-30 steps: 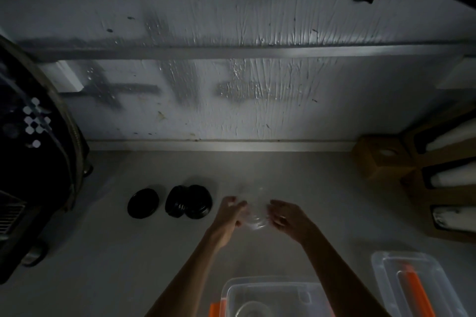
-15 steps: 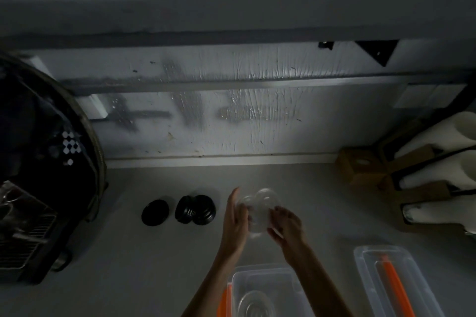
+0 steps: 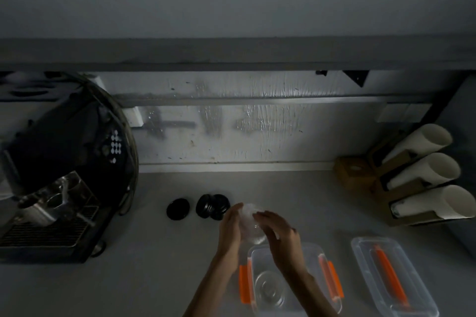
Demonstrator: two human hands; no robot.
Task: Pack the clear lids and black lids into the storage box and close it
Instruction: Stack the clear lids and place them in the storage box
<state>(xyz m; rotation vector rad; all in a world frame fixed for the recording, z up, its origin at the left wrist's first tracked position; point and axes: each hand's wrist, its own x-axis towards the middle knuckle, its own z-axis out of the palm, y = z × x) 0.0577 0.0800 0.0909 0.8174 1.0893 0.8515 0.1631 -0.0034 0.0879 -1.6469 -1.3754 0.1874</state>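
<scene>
Black lids (image 3: 198, 208) lie just left of left hand (image 3: 230, 230), espresso machine (image 3: 59, 183) beyond

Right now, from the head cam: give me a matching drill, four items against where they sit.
Items:
1. black lids
2. clear lids in the hands
3. box cover
4. coffee machine

Places:
A. flat on the counter, right of the storage box
B. far left of the counter
C. held between both hands, above the box's far end
D. on the counter, left of the left hand

Pairs: 1-D, 2-C, 3-A, 4-B. The right hand shares the grip on the clear lids.
</scene>
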